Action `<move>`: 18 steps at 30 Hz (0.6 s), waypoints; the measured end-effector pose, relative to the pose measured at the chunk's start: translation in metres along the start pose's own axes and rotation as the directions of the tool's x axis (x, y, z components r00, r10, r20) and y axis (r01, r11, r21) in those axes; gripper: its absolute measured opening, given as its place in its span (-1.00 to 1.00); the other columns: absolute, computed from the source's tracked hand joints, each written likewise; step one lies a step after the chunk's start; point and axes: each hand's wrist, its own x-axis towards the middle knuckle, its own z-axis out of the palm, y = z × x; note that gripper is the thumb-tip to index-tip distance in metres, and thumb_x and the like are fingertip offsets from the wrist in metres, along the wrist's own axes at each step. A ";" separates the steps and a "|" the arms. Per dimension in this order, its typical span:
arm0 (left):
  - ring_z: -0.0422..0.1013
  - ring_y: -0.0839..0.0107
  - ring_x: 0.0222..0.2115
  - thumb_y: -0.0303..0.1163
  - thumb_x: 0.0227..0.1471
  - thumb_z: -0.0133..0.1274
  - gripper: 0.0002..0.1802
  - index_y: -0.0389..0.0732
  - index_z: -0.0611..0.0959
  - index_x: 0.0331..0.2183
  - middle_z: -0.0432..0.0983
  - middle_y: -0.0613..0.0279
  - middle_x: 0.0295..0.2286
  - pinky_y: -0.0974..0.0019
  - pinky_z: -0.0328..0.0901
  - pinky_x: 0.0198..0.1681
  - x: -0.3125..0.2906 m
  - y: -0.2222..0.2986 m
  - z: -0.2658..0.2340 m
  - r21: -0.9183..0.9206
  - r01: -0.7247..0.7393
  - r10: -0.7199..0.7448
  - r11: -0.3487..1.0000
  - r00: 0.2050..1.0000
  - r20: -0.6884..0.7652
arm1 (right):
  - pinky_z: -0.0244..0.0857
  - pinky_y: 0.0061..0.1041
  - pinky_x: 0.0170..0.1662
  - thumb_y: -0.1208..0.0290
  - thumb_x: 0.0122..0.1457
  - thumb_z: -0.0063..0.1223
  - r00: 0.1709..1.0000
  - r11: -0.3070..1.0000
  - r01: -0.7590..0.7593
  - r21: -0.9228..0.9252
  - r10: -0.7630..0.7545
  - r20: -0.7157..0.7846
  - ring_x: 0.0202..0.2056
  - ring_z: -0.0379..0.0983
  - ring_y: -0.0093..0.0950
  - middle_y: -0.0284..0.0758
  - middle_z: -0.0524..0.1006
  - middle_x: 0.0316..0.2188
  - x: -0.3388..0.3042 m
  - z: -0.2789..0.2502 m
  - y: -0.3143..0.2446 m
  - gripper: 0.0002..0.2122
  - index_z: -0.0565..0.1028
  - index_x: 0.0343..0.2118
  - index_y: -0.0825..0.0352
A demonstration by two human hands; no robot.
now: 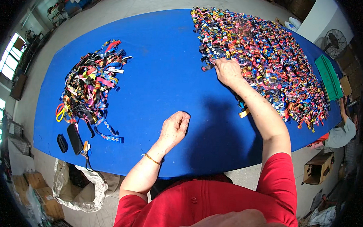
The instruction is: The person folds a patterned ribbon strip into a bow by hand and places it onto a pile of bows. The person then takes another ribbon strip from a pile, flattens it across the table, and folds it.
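Note:
My left hand [175, 127] lies on the blue tabletop [159, 64] near the front, its fingers curled into a loose fist with nothing showing in them. Farther out, my right hand [229, 71] reaches to the left edge of a broad heap of short multicoloured straps [263, 56]. Its fingers are pinched on a dark fabric strap [207, 66] at that edge; the fingertips are partly hidden. At the left of the table lies a smaller tangled pile of longer patterned straps [86, 82].
A black phone [74, 138] with a cord and a small black case [62, 143] lie at the near left. An open pale sack [78, 198] stands below that edge. At the far right are a green crate [328, 76], another person's arm [343, 111] and a fan [335, 43].

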 end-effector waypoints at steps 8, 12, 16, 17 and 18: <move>0.54 0.12 -0.37 -0.41 0.19 0.04 -0.85 -0.26 0.62 -0.24 0.57 0.01 -0.38 0.16 0.41 -0.27 0.000 0.003 -0.002 -0.003 0.038 -0.038 0.999 0.999 0.036 | 0.35 -0.17 -0.12 0.31 0.17 0.13 0.999 0.999 0.033 0.028 -0.033 0.000 -0.25 0.58 -0.21 -0.19 0.60 -0.29 -0.006 -0.016 -0.006 -0.80 0.55 -0.22 0.30; 0.54 0.11 -0.36 -0.41 0.19 0.04 -0.85 -0.26 0.62 -0.24 0.57 0.01 -0.37 0.15 0.41 -0.26 0.000 0.006 -0.002 0.001 0.048 -0.048 0.999 0.998 0.043 | 0.35 -0.17 -0.12 0.33 0.17 0.10 0.997 0.997 0.073 -0.002 -0.073 -0.018 -0.25 0.57 -0.22 -0.18 0.58 -0.26 -0.009 -0.007 0.001 -0.80 0.58 -0.19 0.28; 0.54 0.11 -0.35 -0.41 0.19 0.04 -0.84 -0.27 0.62 -0.24 0.58 0.00 -0.36 0.15 0.41 -0.25 0.001 0.005 -0.002 0.003 0.061 -0.061 0.998 0.997 0.044 | 0.33 -0.20 -0.11 0.37 0.18 0.04 0.998 0.998 0.054 -0.041 -0.053 0.015 -0.23 0.56 -0.24 -0.22 0.57 -0.28 -0.004 0.002 0.004 -0.81 0.62 -0.21 0.25; 0.54 0.11 -0.35 -0.41 0.19 0.04 -0.84 -0.27 0.62 -0.24 0.58 0.00 -0.36 0.15 0.41 -0.25 0.001 0.004 -0.002 0.004 0.061 -0.061 0.998 0.997 0.043 | 0.33 -0.22 -0.10 0.39 0.20 0.02 0.998 0.998 0.054 -0.046 -0.053 0.022 -0.21 0.56 -0.26 -0.25 0.57 -0.29 -0.003 0.003 0.004 -0.82 0.63 -0.23 0.24; 0.54 0.11 -0.35 -0.41 0.18 0.04 -0.84 -0.27 0.62 -0.24 0.58 0.00 -0.36 0.15 0.41 -0.25 0.001 0.004 -0.002 0.001 0.063 -0.063 0.998 0.997 0.042 | 0.33 -0.22 -0.10 0.39 0.20 0.02 0.998 0.998 0.053 -0.046 -0.052 0.021 -0.21 0.56 -0.26 -0.25 0.57 -0.29 -0.002 0.004 0.005 -0.82 0.63 -0.23 0.24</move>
